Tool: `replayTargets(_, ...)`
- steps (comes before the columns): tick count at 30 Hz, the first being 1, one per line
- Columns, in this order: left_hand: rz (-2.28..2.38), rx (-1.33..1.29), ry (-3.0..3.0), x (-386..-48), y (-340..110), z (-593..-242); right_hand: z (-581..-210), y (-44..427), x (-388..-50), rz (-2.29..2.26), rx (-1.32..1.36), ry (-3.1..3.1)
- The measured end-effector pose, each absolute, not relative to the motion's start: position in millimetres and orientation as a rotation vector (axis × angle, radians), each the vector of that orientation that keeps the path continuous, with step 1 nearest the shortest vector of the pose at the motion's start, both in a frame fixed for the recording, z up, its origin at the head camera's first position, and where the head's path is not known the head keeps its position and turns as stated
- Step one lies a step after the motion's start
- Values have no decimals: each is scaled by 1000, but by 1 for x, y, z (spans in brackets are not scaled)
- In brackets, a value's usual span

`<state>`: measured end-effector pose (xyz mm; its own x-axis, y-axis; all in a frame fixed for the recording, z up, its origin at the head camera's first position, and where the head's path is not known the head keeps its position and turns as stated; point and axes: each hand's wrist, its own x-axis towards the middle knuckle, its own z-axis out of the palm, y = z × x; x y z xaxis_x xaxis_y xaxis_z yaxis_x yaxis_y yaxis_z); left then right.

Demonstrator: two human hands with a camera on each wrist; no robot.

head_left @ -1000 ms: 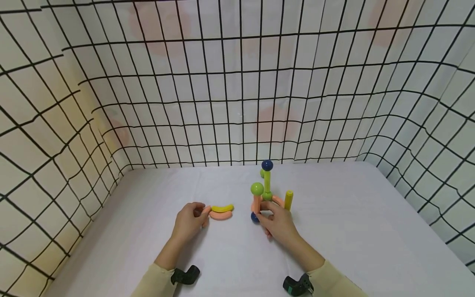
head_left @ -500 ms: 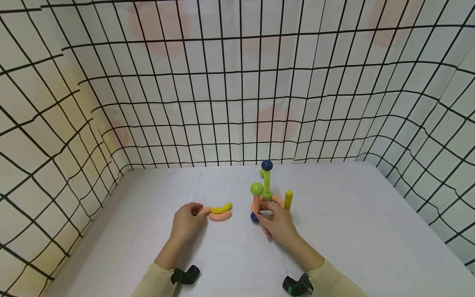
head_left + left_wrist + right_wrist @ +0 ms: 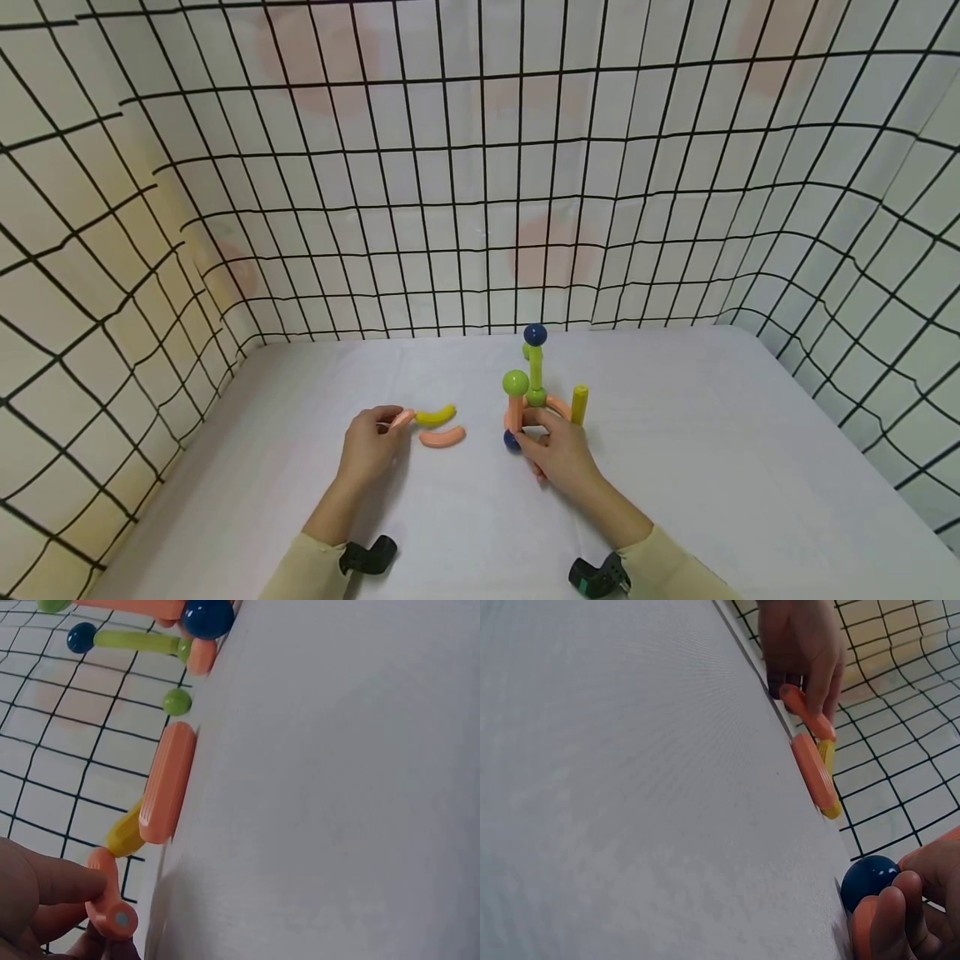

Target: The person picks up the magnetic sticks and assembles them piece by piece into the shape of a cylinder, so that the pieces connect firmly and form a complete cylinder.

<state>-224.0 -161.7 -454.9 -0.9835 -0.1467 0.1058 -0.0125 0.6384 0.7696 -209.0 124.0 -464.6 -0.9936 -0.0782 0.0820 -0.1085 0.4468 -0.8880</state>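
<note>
My left hand (image 3: 367, 446) pinches a curved orange magnetic rod (image 3: 112, 900) between thumb and fingers. One end of it meets a curved yellow rod (image 3: 435, 415), end to end. A second curved orange rod (image 3: 442, 437) lies on the table just in front of the yellow one, apart from it. My right hand (image 3: 561, 454) holds the near side of a magnetic rod-and-ball structure, with fingers by a low dark blue ball (image 3: 870, 883). The structure has an upright orange rod topped by a green ball (image 3: 515, 382), and a green rod (image 3: 536, 367) under a blue ball (image 3: 535, 334). My fingers hide part of its base.
A yellow rod (image 3: 580, 404) stands upright at the structure's right side. Everything sits on a white-covered table (image 3: 712, 467). Black grid netting (image 3: 480, 208) over white walls closes off the back and both sides.
The left hand has drawn its orange rod slightly left, and the yellow rod has followed, opening a gap from the loose orange rod. The right hand keeps its hold on the structure.
</note>
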Motion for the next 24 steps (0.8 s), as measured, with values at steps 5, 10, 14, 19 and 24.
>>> replayTargets(5,-1293,122,-2717,-224,-162,-455,-465,124,-209,1614,174,-2654)
replayTargets(10,-1330,132,-2719,-225,-163,-456,-465,124,-209,1609,180,-2654)
replayTargets(14,-1346,94,-2720,-226,-163,-457,-464,124,-208,1596,184,-2650)
replayTargets(19,-1425,69,-2720,-224,-162,-456,-464,123,-208,1583,178,-2650)
replayTargets(24,-1471,94,-2729,-223,-162,-456,-464,123,-208,1607,172,-2654)
